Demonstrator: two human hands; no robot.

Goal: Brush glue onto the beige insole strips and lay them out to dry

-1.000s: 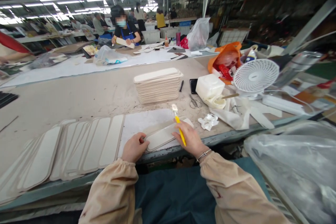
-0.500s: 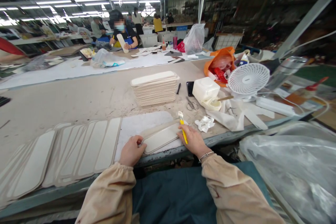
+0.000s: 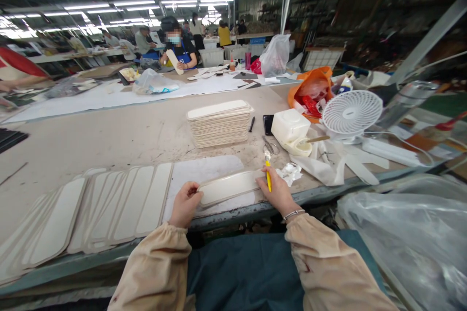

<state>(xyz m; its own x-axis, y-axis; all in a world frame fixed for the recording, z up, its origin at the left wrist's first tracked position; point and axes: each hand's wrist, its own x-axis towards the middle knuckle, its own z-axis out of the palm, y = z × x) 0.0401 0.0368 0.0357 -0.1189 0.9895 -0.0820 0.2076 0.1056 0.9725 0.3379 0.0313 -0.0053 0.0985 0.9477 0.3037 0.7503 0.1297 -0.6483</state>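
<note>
A long cream panel (image 3: 229,187) with rounded ends lies between my hands, its near edge at the front of the workbench. My left hand (image 3: 186,202) pinches the panel's left end between thumb and fingers. At the right end, my right hand (image 3: 276,190) grips a yellow-handled brush (image 3: 269,175), its white-smeared bristles pointing away from me; its fingertips also touch the panel. Beneath the panel is a pale sheet (image 3: 207,170). Fanned-out panels of the same shape (image 3: 124,204) overlap to the left of my left hand.
A tall stack of panels (image 3: 220,129) stands ahead. To the right are scissors (image 3: 270,146), crumpled white tissue (image 3: 290,173), a white container (image 3: 291,126), a white fan (image 3: 352,112) and an orange bag (image 3: 310,90). A masked co-worker (image 3: 178,51) holds a panel across the bench.
The panel's right end has swung slightly away from me and lies flatter along the bench. My right hand and the brush have moved right. The whole view has shifted a little.
</note>
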